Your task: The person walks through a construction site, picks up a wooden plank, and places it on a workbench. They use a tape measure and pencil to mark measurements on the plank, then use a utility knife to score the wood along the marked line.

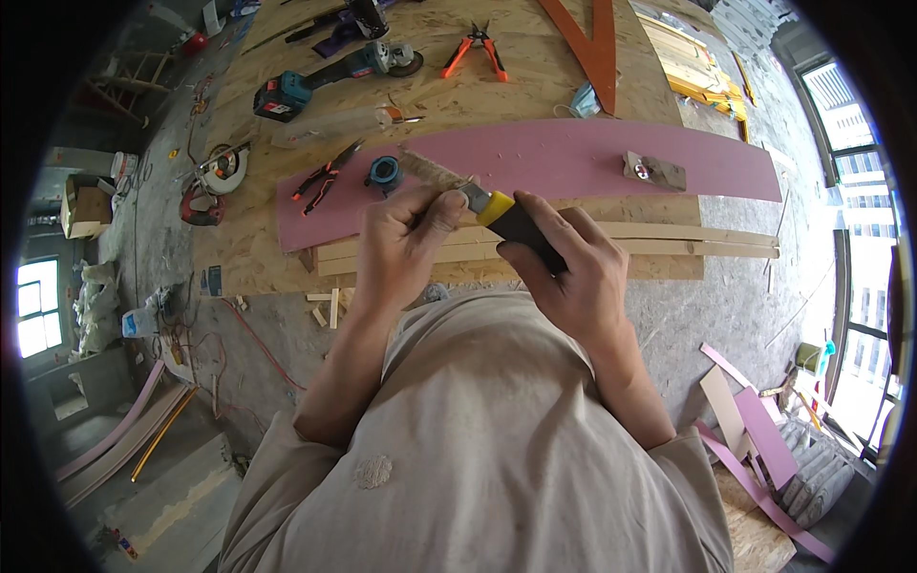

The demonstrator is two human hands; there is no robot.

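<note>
My right hand [585, 263] is wrapped round the black and yellow handle of a utility knife [521, 222]. Its blade points left and lies against a narrow, rough-edged strip of wood [432, 170], which my left hand [406, 239] pinches between thumb and fingers. Both hands are above the near edge of a long pink board [554, 158], where small pale shavings are scattered. Left of the strip, a round blue object [384, 173] and orange-and-black pliers [327, 178] rest on the board. A small wooden block [654, 172] with a metal piece lies toward its right end.
Pale wooden battens [669, 239] run along the near side of the chipboard table [439, 100]. Farther back lie a cordless angle grinder [339, 78], red-handled cutters [475, 53] and an orange triangular frame [583, 48]. A circular saw [215, 181] sits left; pink offcuts [764, 435] lie at right.
</note>
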